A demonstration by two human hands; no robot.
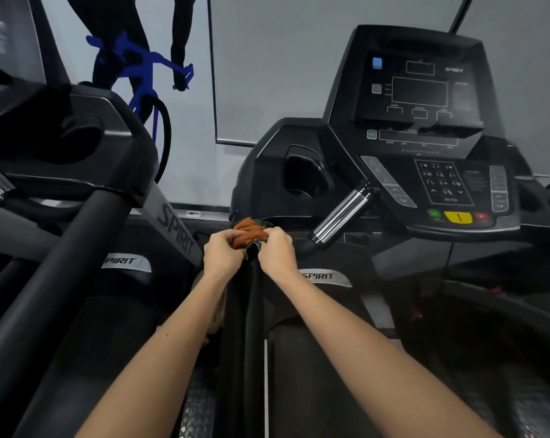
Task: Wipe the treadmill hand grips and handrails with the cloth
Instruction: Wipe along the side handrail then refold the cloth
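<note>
Both bare forearms are reaching straight ahead and converging, with the wrists close together over the black handrail running beneath them. The left hand and right hand are sitting side by side, fingers curled, each gripping the bunched orange cloth at the rail's far end. Just beyond and right of the right hand, the chrome hand grip is angling up toward the console.

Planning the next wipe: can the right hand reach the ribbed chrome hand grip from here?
Probably yes: right hand, gripping the orange cloth, sits beside the chrome hand grip, nothing between.
</note>
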